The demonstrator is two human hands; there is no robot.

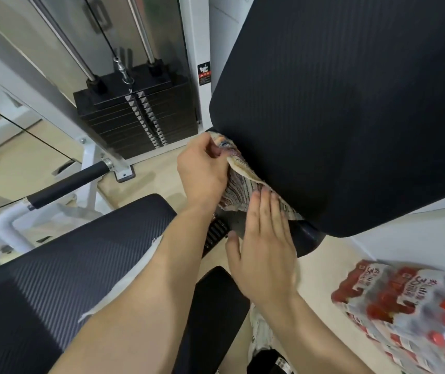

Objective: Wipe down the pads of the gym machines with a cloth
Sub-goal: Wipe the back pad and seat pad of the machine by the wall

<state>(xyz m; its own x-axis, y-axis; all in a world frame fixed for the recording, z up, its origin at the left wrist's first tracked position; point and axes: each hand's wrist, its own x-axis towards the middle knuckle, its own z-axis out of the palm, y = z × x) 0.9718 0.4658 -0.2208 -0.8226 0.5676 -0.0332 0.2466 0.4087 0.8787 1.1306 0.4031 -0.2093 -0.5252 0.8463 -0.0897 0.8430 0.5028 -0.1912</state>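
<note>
The big black back pad [351, 117] of the machine fills the upper right, ribbed and tilted, with its lower edge running down toward the middle of the room. Below and to the left lies the wide seat pad [67, 265], dark with a fine woven texture, and the person's left forearm crosses over its near corner. Behind that stands the black weight stack [135, 117] on its two chrome guide rods, a cable clipped to its top. On the pale floor at lower right sits a shrink-wrapped pack of red-capped bottles [410, 306]. A narrower black pad [216, 306] lies between the two forearms, and a foam-sleeved bar [67, 184] juts out from the white frame at the left.

The left hand [202, 168] has its fingers curled round the bunched top of a striped cloth [239, 190], which lies against the back pad's lower left edge. The right hand [264, 247] is flat, fingers straight and together, thumb spread, with its fingertips resting on the cloth's lower part.
</note>
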